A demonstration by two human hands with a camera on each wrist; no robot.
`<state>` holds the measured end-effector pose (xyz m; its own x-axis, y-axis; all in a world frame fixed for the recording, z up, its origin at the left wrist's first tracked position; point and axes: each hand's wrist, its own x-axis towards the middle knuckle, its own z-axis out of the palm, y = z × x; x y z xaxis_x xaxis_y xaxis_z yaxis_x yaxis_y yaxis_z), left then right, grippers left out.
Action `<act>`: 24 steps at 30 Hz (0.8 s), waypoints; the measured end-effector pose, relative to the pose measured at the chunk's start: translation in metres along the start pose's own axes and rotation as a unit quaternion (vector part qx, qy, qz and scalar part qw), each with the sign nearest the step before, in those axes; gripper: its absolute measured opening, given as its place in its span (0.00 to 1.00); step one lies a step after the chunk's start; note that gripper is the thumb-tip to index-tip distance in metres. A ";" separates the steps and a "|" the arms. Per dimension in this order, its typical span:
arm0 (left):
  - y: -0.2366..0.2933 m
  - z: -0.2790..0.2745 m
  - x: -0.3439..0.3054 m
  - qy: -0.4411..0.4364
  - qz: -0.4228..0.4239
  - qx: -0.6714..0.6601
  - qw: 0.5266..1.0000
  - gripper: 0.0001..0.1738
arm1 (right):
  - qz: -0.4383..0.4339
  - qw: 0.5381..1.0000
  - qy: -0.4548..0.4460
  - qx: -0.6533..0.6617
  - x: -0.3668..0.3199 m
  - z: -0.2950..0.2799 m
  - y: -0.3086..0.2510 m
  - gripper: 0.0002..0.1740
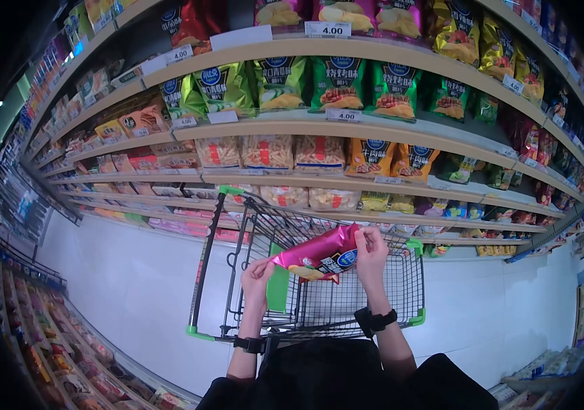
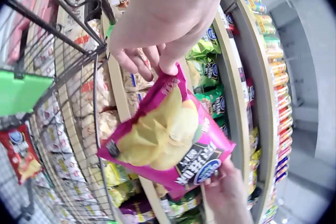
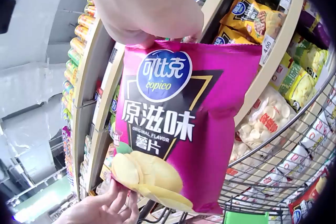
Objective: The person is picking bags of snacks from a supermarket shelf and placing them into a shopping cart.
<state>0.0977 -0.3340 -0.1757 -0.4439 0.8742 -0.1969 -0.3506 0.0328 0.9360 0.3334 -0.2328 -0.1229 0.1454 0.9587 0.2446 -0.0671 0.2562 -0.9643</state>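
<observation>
A magenta chip bag (image 1: 319,254) is held between two hands above the cart. The left hand (image 1: 256,279) pinches its bottom corner, and the right hand (image 1: 372,256) grips its top edge. In the left wrist view the bag (image 2: 163,134) shows its chip picture, with the left hand (image 2: 157,29) pinching one end and the right hand (image 2: 227,190) at the other. The right wrist view shows the bag's front (image 3: 168,124), the right hand (image 3: 142,3) on the top seam and the left hand (image 3: 105,208) at a lower corner.
The shopping cart (image 1: 415,287) has green corners and stands below the hands. A red bag (image 2: 20,150) lies inside it. Shelves (image 1: 292,123) of chip bags rise in front, with more shelving at the lower left and far right.
</observation>
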 end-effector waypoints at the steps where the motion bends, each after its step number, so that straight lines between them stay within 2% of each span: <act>1: 0.003 -0.001 -0.005 -0.027 0.008 0.042 0.999 0.15 | -0.009 0.999 -0.007 -0.041 0.000 0.000 -0.010 0.05; 2: 0.005 -0.004 -0.008 -0.054 0.016 0.085 0.995 0.17 | -0.056 0.994 -0.032 -0.086 0.000 0.001 -0.018 0.04; 3: 0.007 -0.004 -0.008 -0.079 0.051 0.163 0.982 0.25 | -0.100 0.985 -0.056 -0.132 -0.001 0.003 -0.024 0.04; 6: 0.013 0.005 -0.015 -0.146 0.099 0.276 0.945 0.35 | -0.222 0.940 -0.138 -0.220 -0.003 0.009 -0.025 0.02; 8: 0.009 0.020 -0.017 -0.173 0.132 0.289 0.932 0.42 | -0.272 0.911 -0.189 -0.244 -0.007 0.014 -0.027 0.02; 12: 0.004 0.040 -0.021 -0.210 0.172 0.385 0.882 0.51 | -0.273 0.901 -0.236 -0.242 -0.016 0.025 -0.028 0.03; 13: 0.010 0.047 -0.022 -0.222 0.150 0.374 0.888 0.49 | -0.265 0.905 -0.238 -0.234 -0.018 0.027 -0.032 0.03; 17: 0.004 0.050 -0.021 -0.232 0.200 0.360 0.881 0.44 | -0.244 0.916 -0.251 -0.197 -0.022 0.033 -0.041 0.04; 19: 0.003 0.049 -0.022 -0.240 0.169 0.372 0.880 0.44 | -0.231 0.917 -0.269 -0.184 -0.023 0.034 -0.045 0.05; 20: 0.002 0.048 -0.023 -0.244 0.151 0.378 0.880 0.43 | -0.254 0.910 -0.266 -0.193 -0.022 0.035 -0.046 0.05; 22: 0.000 0.049 -0.027 -0.222 0.139 0.320 0.910 0.44 | -0.293 0.894 -0.262 -0.212 -0.022 0.034 -0.048 0.06; 24: -0.006 0.046 -0.026 -0.204 0.115 0.250 0.940 0.44 | -0.270 0.918 -0.207 -0.205 -0.020 0.035 -0.059 0.08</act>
<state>0.1494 -0.3348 -0.1630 -0.0719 0.9955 0.0612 0.1919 -0.0464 0.9803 0.2998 -0.2630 -0.0673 -0.3445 0.6919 0.6345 0.2931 0.7213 -0.6275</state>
